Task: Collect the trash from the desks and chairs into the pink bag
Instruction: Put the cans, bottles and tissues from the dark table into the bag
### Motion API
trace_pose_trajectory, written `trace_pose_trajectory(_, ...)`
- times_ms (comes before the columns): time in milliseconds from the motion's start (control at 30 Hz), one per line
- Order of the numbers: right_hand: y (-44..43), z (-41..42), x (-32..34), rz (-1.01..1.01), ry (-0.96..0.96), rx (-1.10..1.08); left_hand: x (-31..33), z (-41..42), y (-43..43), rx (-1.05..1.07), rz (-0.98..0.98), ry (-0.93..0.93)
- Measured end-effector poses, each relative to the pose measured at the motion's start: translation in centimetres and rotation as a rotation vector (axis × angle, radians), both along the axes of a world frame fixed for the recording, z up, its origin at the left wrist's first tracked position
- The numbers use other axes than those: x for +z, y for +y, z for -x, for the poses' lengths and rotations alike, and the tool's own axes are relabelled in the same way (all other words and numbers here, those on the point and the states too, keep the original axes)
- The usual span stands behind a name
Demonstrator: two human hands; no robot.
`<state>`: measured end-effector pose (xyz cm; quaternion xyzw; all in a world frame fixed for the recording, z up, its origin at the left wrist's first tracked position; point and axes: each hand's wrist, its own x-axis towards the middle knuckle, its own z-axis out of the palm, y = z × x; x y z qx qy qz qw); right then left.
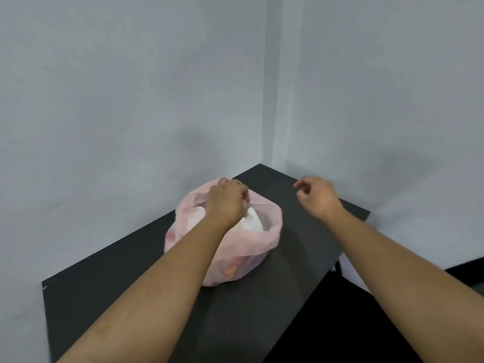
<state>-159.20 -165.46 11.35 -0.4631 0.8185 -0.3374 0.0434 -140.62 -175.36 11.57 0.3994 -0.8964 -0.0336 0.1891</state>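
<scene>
Dark desk [131, 297] in wall corner, pink bag [251, 247] resting on top

Both forearms reach up-frame: left hand [227, 200] at centre, fingers curled downward; right hand [318, 196] loosely curled, centre right.

Two plain grey walls [131, 100] meeting in a corner, a black desk [301, 244] pushed into that corner, soft shadows on the walls, dark floor at the right
</scene>
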Motion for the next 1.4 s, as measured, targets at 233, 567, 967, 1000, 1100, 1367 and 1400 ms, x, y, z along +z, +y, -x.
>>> trace_pose_trajectory(233,19.3,10.1,3.5,-0.006,0.098,-0.28,-0.4,10.8,18.9,-0.398,-0.15,0.004)
trace_pose_trajectory(567,45.8,16.5,-0.3,-0.061,-0.158,-0.585,-9.6,15.2,42.3,-0.922,-0.56,-0.521)
trace_pose_trajectory(967,46.8,16.7,-4.0,0.287,-0.738,-0.554,-11.7,14.6,45.4,-0.765,-0.736,-0.119)
trace_pose_trajectory(1000,46.5,16.5,-3.9,0.286,-0.746,-0.546,-11.7,14.3,45.2,-0.755,-0.747,-0.114)
trace_pose_trajectory(1100,45.1,15.8,-3.9,0.282,-0.779,-0.509,-11.8,13.2,43.6,-0.715,-0.781,-0.104)
trace_pose_trajectory(1367,39.8,14.0,-4.8,0.286,-0.838,-0.436,-11.4,10.4,38.6,-0.616,-0.841,-0.122)
trace_pose_trajectory(1400,39.0,13.7,-4.9,0.291,-0.844,-0.433,-11.2,10.1,37.9,-0.607,-0.85,-0.115)
